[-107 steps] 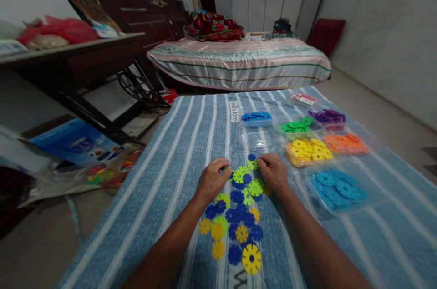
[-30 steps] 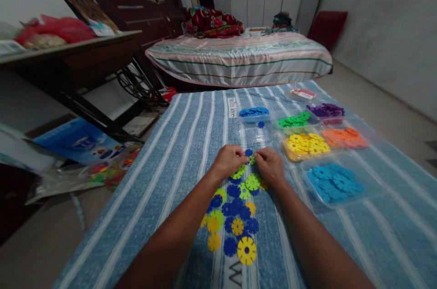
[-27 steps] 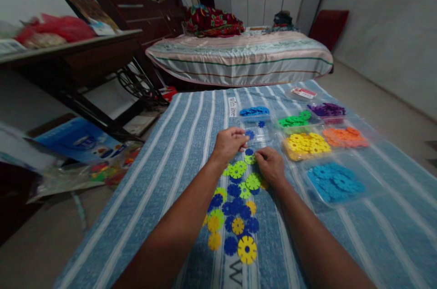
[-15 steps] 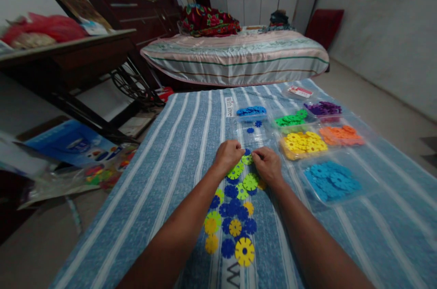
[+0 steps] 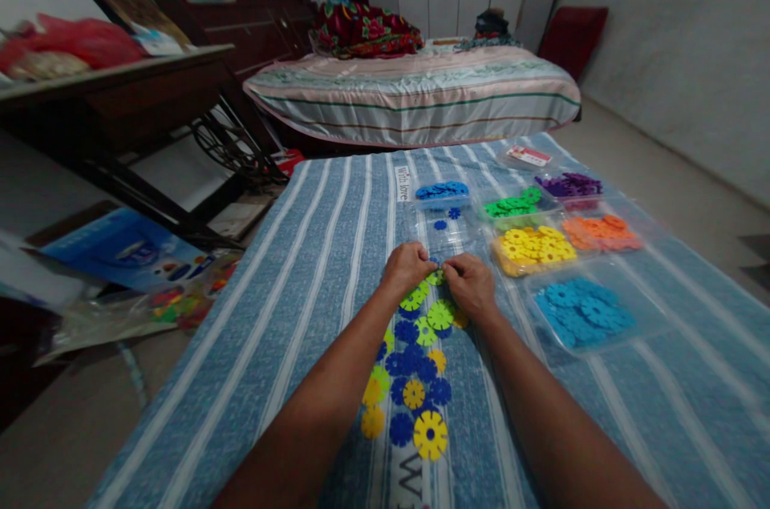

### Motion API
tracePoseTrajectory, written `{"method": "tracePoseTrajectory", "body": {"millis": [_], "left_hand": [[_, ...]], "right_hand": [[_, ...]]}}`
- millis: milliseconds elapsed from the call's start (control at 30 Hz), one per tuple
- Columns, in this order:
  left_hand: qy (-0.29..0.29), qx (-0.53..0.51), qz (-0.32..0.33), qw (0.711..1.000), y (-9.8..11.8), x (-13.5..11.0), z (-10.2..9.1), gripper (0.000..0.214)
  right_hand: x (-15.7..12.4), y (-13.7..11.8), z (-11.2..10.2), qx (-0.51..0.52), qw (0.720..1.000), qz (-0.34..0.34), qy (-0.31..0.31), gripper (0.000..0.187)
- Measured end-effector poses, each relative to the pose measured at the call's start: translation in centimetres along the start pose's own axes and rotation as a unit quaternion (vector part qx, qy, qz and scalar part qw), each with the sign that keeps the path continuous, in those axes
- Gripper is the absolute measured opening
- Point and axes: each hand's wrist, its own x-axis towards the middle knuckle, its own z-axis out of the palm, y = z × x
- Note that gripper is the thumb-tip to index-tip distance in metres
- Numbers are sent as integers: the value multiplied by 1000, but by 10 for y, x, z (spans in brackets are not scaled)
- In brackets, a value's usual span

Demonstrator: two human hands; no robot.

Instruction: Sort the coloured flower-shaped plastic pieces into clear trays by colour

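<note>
My left hand (image 5: pixel 407 267) is closed, its fingertips pinching at a dark blue notched interlocking disc (image 5: pixel 434 260) that is mostly hidden. Opposite it, my right hand (image 5: pixel 470 281) is also closed, thumb and finger meeting at the same disc. Just beneath the fingertips is a lime green disc (image 5: pixel 435 277). Toward me spreads a loose group of flat notched discs: lime green (image 5: pixel 441 315), dark blue (image 5: pixel 402 430), orange-yellow (image 5: pixel 414 393) and a bigger yellow one (image 5: pixel 430 435). My left forearm partly covers the group's left side.
Clear plastic boxes on the right hold discs in yellow (image 5: pixel 535 245), green (image 5: pixel 511 205), orange (image 5: pixel 601 232), purple (image 5: pixel 569 185) and light blue (image 5: pixel 583 313). Beyond my hands, another box holds blue discs (image 5: pixel 442 190); two dark blue discs (image 5: pixel 441 225) lie before it. A striped cloth (image 5: pixel 301 276) covers the surface.
My fingertips have come closer together, covering more of the dark blue disc. The view has tilted slightly; the boxes and the loose discs stay as they were.
</note>
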Motion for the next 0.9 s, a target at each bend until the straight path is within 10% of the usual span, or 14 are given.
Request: {"method": "tracePoseTrajectory", "body": {"millis": [300, 633, 900], "left_hand": [[-13, -279, -18, 960, -3, -18, -20, 23], [116, -391, -31, 913, 34, -10, -46, 17], [-77, -172, 46, 981, -8, -58, -47, 8]], "right_hand": [[0, 2, 0, -5, 1000, -2, -11, 24], [-1, 0, -3, -5, 1000, 5, -9, 26], [-1, 1, -4, -9, 1000, 6, -10, 26]]}}
